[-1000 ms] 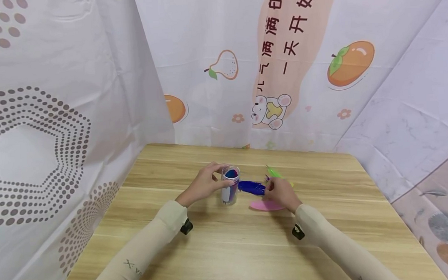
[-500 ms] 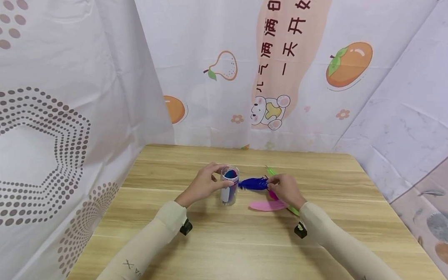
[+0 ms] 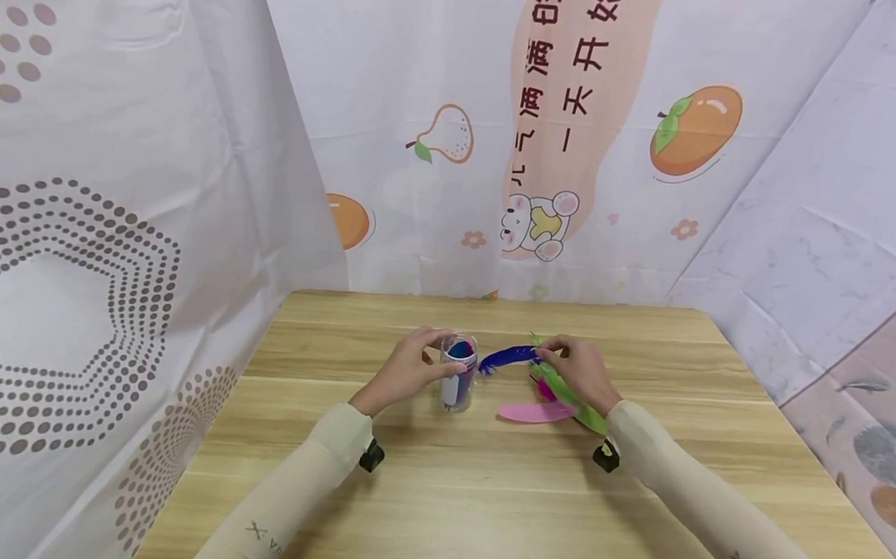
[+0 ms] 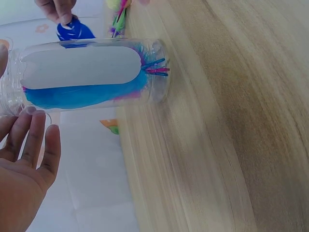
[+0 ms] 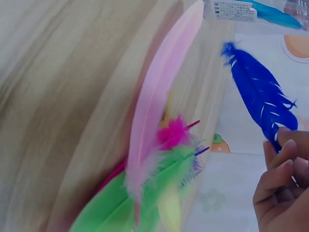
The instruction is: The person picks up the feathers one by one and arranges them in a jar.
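Pinching blue feather [image 5: 260, 92] w/ R grip [image 3: 581, 367].

The blue feather [image 5: 260, 89] is a deep cobalt, the pink feather [image 5: 157, 92] pale, the green feather [image 5: 111, 203] bright. The clear jar [image 3: 459, 369] has a white label [image 4: 82, 66] with turquoise and magenta behind it. Tan grain streaks the counter [image 3: 457, 496], brown dots a white cloth [image 3: 51, 297].

On the pale wood-grained tabletop [image 3: 458, 512], toward its far edge, stands a clear cylindrical jar [image 3: 451, 389]; nearer the right edge lie a slender pink feather [image 3: 532, 412], green feathers [image 3: 593, 421] and a fluffy magenta feather [image 3: 546, 389].
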A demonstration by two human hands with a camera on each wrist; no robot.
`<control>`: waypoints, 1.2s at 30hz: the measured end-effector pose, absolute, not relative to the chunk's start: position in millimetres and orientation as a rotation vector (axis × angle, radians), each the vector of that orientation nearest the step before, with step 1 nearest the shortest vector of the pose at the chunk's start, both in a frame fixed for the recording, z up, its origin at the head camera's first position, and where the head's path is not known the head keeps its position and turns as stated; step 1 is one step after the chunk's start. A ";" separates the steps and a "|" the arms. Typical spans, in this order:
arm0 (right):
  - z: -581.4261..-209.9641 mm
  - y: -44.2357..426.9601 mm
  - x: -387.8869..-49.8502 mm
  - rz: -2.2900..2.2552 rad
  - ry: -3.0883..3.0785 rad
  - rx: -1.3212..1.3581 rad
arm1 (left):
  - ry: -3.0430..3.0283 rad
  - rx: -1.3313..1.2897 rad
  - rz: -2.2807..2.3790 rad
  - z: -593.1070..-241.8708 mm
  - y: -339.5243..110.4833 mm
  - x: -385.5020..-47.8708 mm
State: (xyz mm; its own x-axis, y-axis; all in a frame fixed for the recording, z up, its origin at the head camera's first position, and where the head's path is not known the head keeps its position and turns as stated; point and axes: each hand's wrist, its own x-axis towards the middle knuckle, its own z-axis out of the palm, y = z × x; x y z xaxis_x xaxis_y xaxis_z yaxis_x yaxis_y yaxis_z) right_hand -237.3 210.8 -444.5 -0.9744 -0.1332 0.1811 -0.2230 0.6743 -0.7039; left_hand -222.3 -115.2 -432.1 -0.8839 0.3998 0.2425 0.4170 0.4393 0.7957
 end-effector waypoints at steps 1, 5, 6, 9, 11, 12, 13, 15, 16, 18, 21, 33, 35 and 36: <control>-443.3 211.0 -237.0 1.195 -2.761 0.298 | -2.652 -0.751 -1.474 -431.9 -115.3 -222.0; -438.4 211.2 -236.5 1.218 -2.708 0.317 | -2.656 -0.741 -1.473 -431.7 -115.1 -221.3; -436.9 211.2 -236.2 1.220 -2.698 0.323 | -2.658 -0.737 -1.470 -431.5 -115.0 -221.3; -432.5 211.2 -236.2 1.220 -2.665 0.344 | -2.661 -0.731 -1.467 -431.5 -115.1 -221.2; -429.6 211.1 -236.7 1.213 -2.656 0.349 | -2.662 -0.732 -1.464 -431.4 -115.3 -221.0; -428.3 211.3 -237.0 1.210 -2.651 0.352 | -2.661 -0.733 -1.464 -431.1 -115.3 -220.9; -426.9 211.3 -237.3 1.208 -2.647 0.357 | -2.660 -0.735 -1.464 -430.9 -115.4 -220.7; -424.2 211.5 -238.1 1.208 -2.642 0.359 | -2.656 -0.737 -1.465 -430.5 -115.4 -220.4; -423.0 211.7 -238.4 1.213 -2.637 0.360 | -2.656 -0.738 -1.464 -430.4 -115.4 -220.2; -420.2 211.6 -238.9 1.228 -2.625 0.367 | -2.655 -0.740 -1.469 -429.9 -115.4 -219.7; -415.6 210.9 -239.0 1.248 -2.609 0.371 | -2.657 -0.740 -1.476 -429.6 -115.3 -219.4; -395.9 206.4 -234.4 1.237 -2.570 0.405 | -2.661 -0.731 -1.488 -429.8 -114.5 -219.3; -392.6 205.7 -234.5 1.236 -2.570 0.407 | -2.660 -0.731 -1.488 -429.4 -114.5 -219.5; -390.7 205.1 -234.4 1.236 -2.570 0.407 | -2.660 -0.731 -1.488 -429.3 -114.5 -219.7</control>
